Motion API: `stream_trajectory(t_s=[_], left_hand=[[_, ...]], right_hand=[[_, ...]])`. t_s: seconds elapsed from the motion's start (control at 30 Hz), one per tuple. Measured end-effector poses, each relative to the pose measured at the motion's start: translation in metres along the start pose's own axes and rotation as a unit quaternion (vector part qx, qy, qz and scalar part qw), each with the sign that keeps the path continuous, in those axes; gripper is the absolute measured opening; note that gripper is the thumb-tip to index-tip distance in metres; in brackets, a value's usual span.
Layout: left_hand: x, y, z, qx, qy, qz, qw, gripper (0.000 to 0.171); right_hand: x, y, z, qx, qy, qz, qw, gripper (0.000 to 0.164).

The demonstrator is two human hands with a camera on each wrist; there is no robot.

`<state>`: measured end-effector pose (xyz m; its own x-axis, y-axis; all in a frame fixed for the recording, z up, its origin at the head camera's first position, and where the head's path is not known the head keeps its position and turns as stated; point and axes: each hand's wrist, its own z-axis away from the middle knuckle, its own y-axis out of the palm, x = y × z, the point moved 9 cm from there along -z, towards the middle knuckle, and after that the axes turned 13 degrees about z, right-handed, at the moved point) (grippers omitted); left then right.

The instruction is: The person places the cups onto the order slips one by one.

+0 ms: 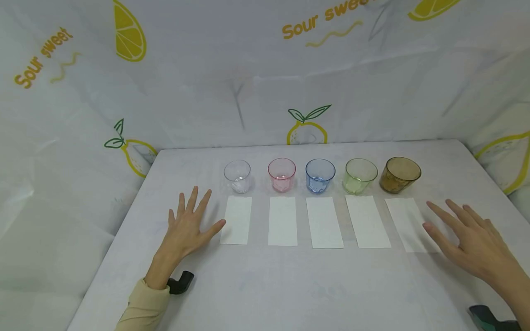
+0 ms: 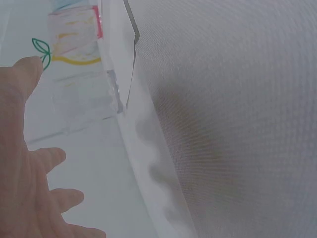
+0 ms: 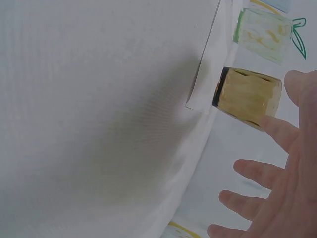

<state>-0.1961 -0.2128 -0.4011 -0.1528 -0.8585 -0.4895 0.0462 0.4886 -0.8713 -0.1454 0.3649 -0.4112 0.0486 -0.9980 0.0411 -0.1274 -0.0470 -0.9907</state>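
Note:
Across the table stands a row of glass cups: a colourless cup (image 1: 238, 177) at the left, then a pink cup (image 1: 282, 176), a blue cup (image 1: 319, 177), a green cup (image 1: 359, 177) and an amber cup (image 1: 399, 175). A white paper card lies in front of each. My left hand (image 1: 187, 225) holds nothing, fingers spread, its thumb near the leftmost card (image 1: 237, 220). On the other side my right hand (image 1: 472, 239) is also spread and holds nothing, its fingers over the right edge of the rightmost card (image 1: 407, 220). In the right wrist view the amber cup (image 3: 248, 96) shows beyond the fingertips.
The middle cards, the second card (image 1: 283, 221), third card (image 1: 325, 223) and fourth card (image 1: 367, 221), lie side by side. A white cloth covers the table (image 1: 281, 289). Behind it hangs a white curtain (image 1: 198, 92) printed with lemons. Dark wrist straps (image 1: 181, 282) show at both wrists.

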Motion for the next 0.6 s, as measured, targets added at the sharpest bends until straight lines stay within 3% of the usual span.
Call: stream_trajectory(t_s=[0.6], left_hand=[[0.0035, 0.0006, 0.0012, 0.002, -0.005, 0.010, 0.9999, 0.090]], right_hand=[[-0.0058, 0.0058, 0.0007, 0.043, 0.014, -0.016, 0.999, 0.068]])
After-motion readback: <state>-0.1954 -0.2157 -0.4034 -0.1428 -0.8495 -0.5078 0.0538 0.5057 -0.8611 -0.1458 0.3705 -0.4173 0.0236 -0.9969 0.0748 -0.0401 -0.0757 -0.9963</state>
